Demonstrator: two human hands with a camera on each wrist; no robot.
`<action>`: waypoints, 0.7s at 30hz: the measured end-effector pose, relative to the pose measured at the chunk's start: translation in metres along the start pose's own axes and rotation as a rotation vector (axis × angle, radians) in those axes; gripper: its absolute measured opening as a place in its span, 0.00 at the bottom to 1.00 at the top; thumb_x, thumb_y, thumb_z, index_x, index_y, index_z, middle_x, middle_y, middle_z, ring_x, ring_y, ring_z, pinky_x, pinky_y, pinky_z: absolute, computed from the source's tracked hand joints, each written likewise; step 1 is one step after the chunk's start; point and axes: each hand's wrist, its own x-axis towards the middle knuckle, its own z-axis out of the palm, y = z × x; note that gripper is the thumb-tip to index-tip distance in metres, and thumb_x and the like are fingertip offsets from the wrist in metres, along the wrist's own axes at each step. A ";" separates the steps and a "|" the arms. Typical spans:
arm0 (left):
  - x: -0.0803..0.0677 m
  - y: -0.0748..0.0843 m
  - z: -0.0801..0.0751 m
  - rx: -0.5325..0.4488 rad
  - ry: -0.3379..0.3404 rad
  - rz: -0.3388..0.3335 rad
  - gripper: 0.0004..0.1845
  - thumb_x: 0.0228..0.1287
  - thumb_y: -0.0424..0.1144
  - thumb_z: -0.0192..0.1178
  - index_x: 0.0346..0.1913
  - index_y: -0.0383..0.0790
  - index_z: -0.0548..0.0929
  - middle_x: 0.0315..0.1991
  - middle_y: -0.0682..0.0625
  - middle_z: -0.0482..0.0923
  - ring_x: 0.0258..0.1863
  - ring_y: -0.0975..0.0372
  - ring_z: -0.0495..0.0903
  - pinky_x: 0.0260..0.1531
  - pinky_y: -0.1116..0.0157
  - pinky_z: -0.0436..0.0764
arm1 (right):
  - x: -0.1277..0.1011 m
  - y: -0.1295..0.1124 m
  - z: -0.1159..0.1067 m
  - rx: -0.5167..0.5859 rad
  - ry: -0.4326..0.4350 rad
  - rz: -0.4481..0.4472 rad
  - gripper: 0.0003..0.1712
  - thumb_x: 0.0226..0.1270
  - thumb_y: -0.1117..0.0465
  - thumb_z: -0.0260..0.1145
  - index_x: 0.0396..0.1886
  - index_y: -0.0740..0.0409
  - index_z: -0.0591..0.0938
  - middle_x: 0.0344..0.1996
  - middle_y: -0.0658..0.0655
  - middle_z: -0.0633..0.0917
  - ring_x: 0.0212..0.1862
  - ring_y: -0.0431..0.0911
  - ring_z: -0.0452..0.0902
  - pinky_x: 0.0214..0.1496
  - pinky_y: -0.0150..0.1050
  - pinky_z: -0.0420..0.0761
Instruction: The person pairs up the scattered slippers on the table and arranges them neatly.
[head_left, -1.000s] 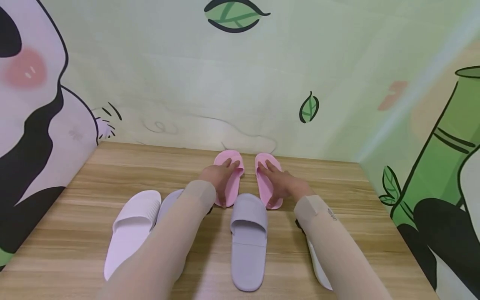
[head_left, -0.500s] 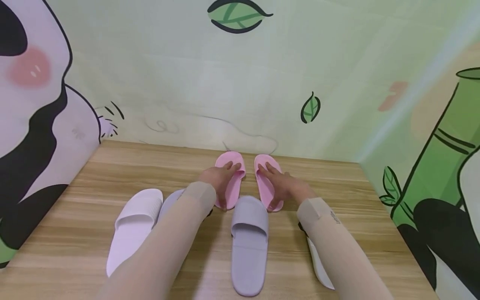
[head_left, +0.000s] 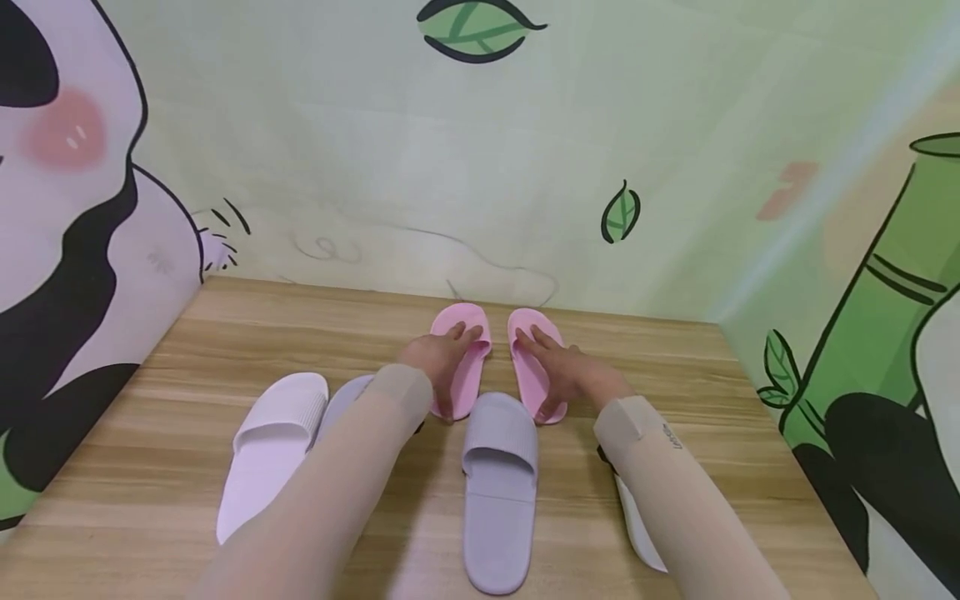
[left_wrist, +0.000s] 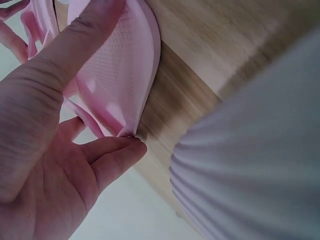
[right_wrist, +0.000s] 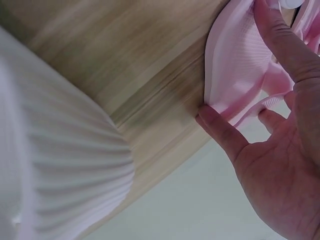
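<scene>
Two pink slippers stand side by side at the back of the wooden floor, toes toward the wall. My left hand [head_left: 438, 360] spans the left pink slipper [head_left: 469, 379] lengthwise, holding it with the thumb near the heel and the fingertips at the strap end. Likewise, my right hand [head_left: 568, 368] holds the right pink slipper [head_left: 528, 379] between thumb and fingers. Both wrist views show fingertips touching the pink edges. A grey slipper [head_left: 498, 525] lies just in front of the gap between the pink ones.
At left lies a white slipper [head_left: 258, 479], with another greyish slipper [head_left: 341, 407] mostly hidden by my left forearm. A white slipper [head_left: 637, 525] is partly covered by my right forearm. A cartoon-printed wall [head_left: 360, 167] closes off the back and sides.
The head view has shifted slightly. Both hands keep their hold on the pink slippers, and the slippers show no clear movement.
</scene>
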 end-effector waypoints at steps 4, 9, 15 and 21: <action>-0.001 -0.002 0.001 0.003 0.002 0.008 0.78 0.26 0.44 0.92 0.84 0.52 0.52 0.84 0.42 0.52 0.58 0.47 0.83 0.54 0.52 0.87 | -0.001 -0.002 0.001 -0.004 -0.003 0.006 0.82 0.41 0.53 0.90 0.86 0.35 0.41 0.86 0.50 0.36 0.77 0.82 0.46 0.73 0.76 0.60; -0.003 -0.001 0.002 0.005 -0.005 0.013 0.78 0.26 0.44 0.92 0.84 0.52 0.51 0.84 0.41 0.52 0.61 0.43 0.82 0.55 0.51 0.86 | -0.004 -0.002 0.004 0.002 -0.004 0.013 0.81 0.43 0.54 0.89 0.86 0.33 0.41 0.86 0.48 0.35 0.79 0.78 0.47 0.75 0.74 0.60; -0.007 0.002 0.002 0.003 -0.006 0.006 0.77 0.28 0.44 0.91 0.84 0.50 0.51 0.84 0.41 0.52 0.62 0.43 0.81 0.57 0.51 0.85 | -0.008 -0.003 0.006 0.006 -0.004 -0.002 0.80 0.44 0.55 0.88 0.86 0.34 0.41 0.86 0.48 0.35 0.80 0.77 0.47 0.77 0.72 0.59; -0.012 0.003 0.001 0.015 -0.004 0.014 0.76 0.28 0.43 0.91 0.84 0.50 0.52 0.84 0.41 0.52 0.58 0.43 0.83 0.52 0.52 0.87 | -0.011 -0.004 0.006 0.004 -0.005 -0.016 0.80 0.45 0.56 0.88 0.86 0.36 0.41 0.86 0.49 0.36 0.80 0.76 0.46 0.77 0.72 0.57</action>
